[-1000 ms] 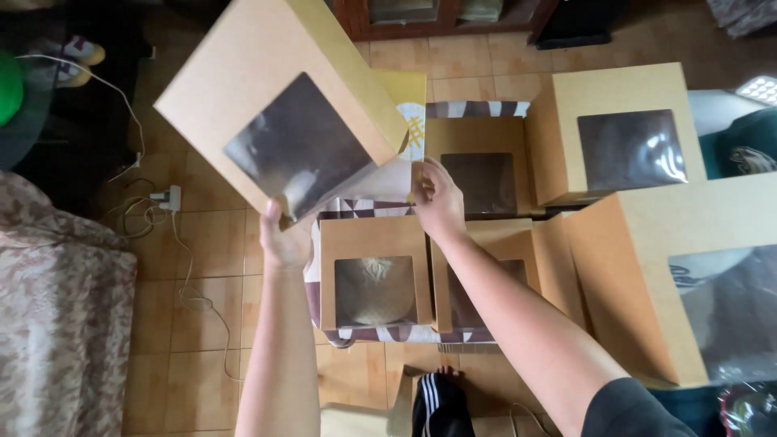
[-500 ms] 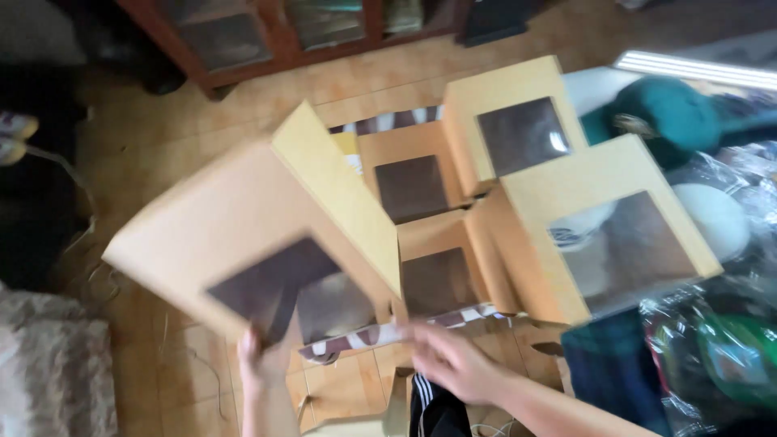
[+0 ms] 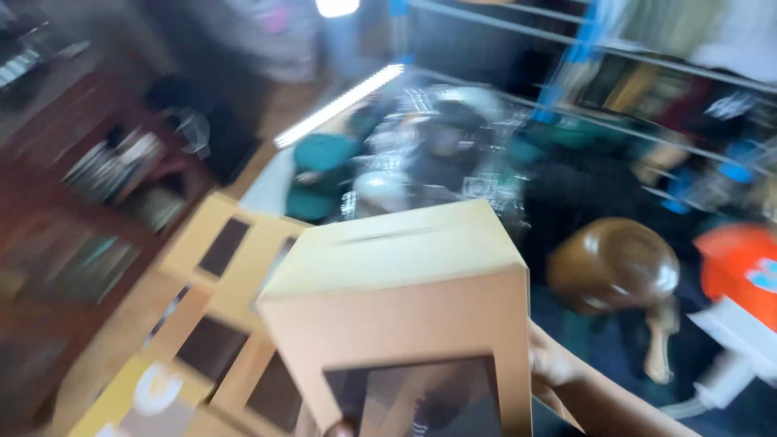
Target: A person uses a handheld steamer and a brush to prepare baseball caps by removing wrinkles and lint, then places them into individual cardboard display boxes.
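A tan cardboard box (image 3: 405, 283) with a dark clear window in its front fills the lower middle of the blurred head view, raised close to the camera. My right hand (image 3: 554, 364) grips its right edge, with the forearm running off to the lower right. Only a fingertip of my left hand (image 3: 338, 427) shows, under the box's bottom edge; the rest is hidden behind the box.
Several more windowed cardboard boxes (image 3: 231, 267) lie on the floor to the left. A dark wooden cabinet (image 3: 73, 210) stands far left. To the right are a round brown object (image 3: 615, 263), an orange item (image 3: 740, 271), dark bags and a metal rack (image 3: 615, 73).
The view has swung up and to the right, away from the floor boxes. The held box has come up in front of the camera, its top now facing me.
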